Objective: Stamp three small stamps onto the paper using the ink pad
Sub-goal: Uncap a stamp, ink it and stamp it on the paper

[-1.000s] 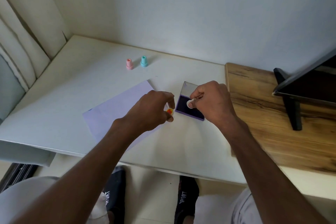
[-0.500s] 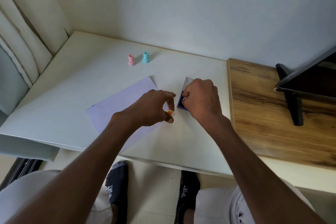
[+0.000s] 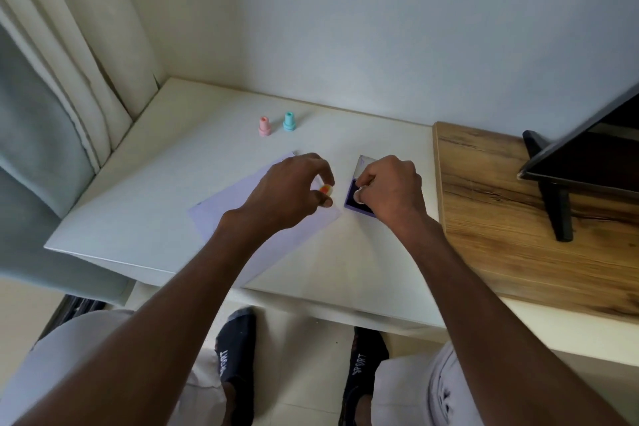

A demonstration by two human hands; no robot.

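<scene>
Spanning the frame's middle, the white table [image 3: 145, 211] meets a wooden top [image 3: 518, 218] at right, with open surface toward its upper-left edge. 1 pale lilac paper [image 3: 235, 204] lies centre-left, near the front edge. 1 purple ink pad [image 3: 352, 199], lid raised, sits just right of it under the right hand [image 3: 390, 190], which pinches a small white piece — what it is I cannot tell. 3 stamps: pink stamp [image 3: 264, 126] and teal stamp [image 3: 289, 121] upright behind, and an orange stamp [image 3: 325, 189] pinched by the left hand [image 3: 290, 194] over the paper's right corner.
</scene>
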